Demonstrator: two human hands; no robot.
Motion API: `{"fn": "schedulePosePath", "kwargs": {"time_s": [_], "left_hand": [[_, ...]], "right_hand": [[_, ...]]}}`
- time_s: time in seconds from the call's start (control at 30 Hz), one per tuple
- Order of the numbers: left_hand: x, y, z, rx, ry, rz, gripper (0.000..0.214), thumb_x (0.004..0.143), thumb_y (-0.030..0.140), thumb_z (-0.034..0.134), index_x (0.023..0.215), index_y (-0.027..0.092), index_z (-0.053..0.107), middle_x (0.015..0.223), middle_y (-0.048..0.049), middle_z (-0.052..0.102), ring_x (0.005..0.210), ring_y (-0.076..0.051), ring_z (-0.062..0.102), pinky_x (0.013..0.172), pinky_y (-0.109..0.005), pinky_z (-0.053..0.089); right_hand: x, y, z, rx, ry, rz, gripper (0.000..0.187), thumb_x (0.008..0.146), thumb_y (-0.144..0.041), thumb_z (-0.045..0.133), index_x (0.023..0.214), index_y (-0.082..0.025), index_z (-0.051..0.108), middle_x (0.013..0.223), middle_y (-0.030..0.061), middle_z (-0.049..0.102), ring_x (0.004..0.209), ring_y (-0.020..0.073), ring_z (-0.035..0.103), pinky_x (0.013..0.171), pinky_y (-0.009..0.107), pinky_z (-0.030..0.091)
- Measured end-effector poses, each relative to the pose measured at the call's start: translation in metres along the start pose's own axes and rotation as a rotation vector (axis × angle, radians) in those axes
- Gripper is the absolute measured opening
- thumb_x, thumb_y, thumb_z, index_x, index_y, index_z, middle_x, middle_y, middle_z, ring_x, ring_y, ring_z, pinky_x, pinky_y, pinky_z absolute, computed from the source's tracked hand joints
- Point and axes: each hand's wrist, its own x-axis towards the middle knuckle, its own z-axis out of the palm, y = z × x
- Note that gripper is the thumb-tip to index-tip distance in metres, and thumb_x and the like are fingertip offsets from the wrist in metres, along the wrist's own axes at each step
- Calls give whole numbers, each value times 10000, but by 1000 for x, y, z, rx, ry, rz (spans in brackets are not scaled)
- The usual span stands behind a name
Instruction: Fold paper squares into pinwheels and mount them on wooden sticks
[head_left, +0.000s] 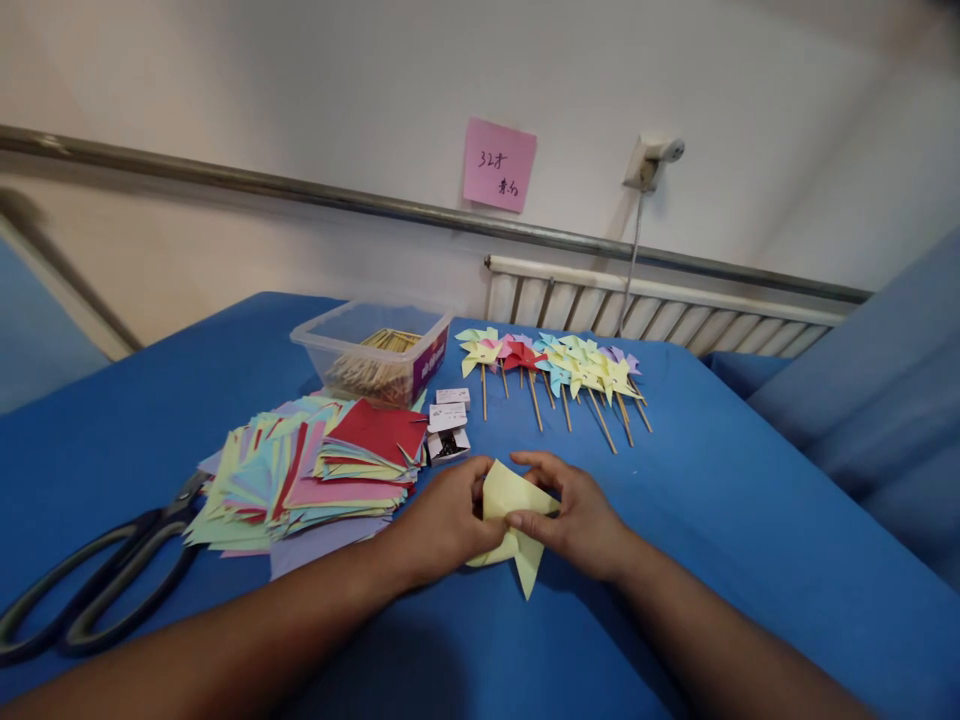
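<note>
Head view: both hands' fingers (517, 520) pinch a folded yellow paper (517, 500).

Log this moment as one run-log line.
left hand: folding yellow paper | right hand: pinching same sheet | paper stack left | pinwheels behind | scissors far left

Two bare forearms — no sleeves, no rings.

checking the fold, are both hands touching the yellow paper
Touching. The head view shows the left hand and right hand both pinching the yellow paper, fingers pressed on its folds.
</note>
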Motion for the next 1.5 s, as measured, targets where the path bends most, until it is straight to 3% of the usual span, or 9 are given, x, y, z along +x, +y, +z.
{"fn": "schedulePosePath", "kwargs": {"time_s": [0.1,0.23,0.47,0.63,0.77,0.9,1.1,1.27,1.5], "left_hand": [[-2,4,-2,91,-93,52,248,640,160,630,870,195,545,747,-4,662,646,-171,621,515,-221,415],[-1,4,-4,79,-115,60,245,659,163,633,876,197,524,761,2,645,677,-174,623,541,-228,422],[0,11,-6,-350,35,-122,342,741,310,635,1035,179,521,790,-17,648,718,-157,619,667,-281,468],[-3,13,3,-569,-65,-137,305,724,266,678,984,166,554,932,-62,656,872,-178,617,798,-310,454],[-2,10,7,-483,23,-119,311,623,251,758,868,163,589,802,-21,675,745,-163,620,717,-283,461],[-1,10,4,-361,98,-124,238,636,304,739,755,151,602,623,15,631,580,-126,562,590,-245,438],[-2,14,4,-492,-41,-50,411,590,222,774,943,171,570,875,-38,677,823,-181,617,773,-310,465],[-1,6,5,-388,106,-100,299,663,270,716,894,171,554,727,-2,656,644,-134,591,627,-253,456],[-2,4,6,-292,129,-168,222,680,259,688,815,162,541,670,-2,637,579,-129,582,565,-240,448]], "right_hand": [[0,1,3,49,-38,40,484,668,-196,691,1132,-225,557,731,-22,623,622,129,566,569,248,448],[1,0,7,218,-41,89,433,662,-213,687,1080,-226,573,708,-33,621,567,113,551,508,219,418],[9,5,16,511,249,131,456,639,-247,713,1059,-185,549,833,28,678,655,158,623,596,274,481],[11,8,14,632,384,120,464,645,-261,725,1065,-168,549,869,53,694,703,177,646,645,291,495],[9,6,17,684,332,125,437,636,-256,741,1029,-163,576,873,59,701,691,178,648,635,293,501],[7,5,19,722,279,135,433,632,-255,756,1018,-159,583,881,65,707,687,177,648,636,295,510],[8,6,16,785,263,147,425,654,-260,747,1023,-141,573,874,81,706,677,171,651,628,278,498],[6,2,21,679,282,120,424,639,-241,753,1010,-163,563,869,52,699,691,153,637,635,266,498],[4,2,23,604,203,102,388,671,-253,727,1008,-181,550,863,30,686,680,147,625,622,260,482]]}}
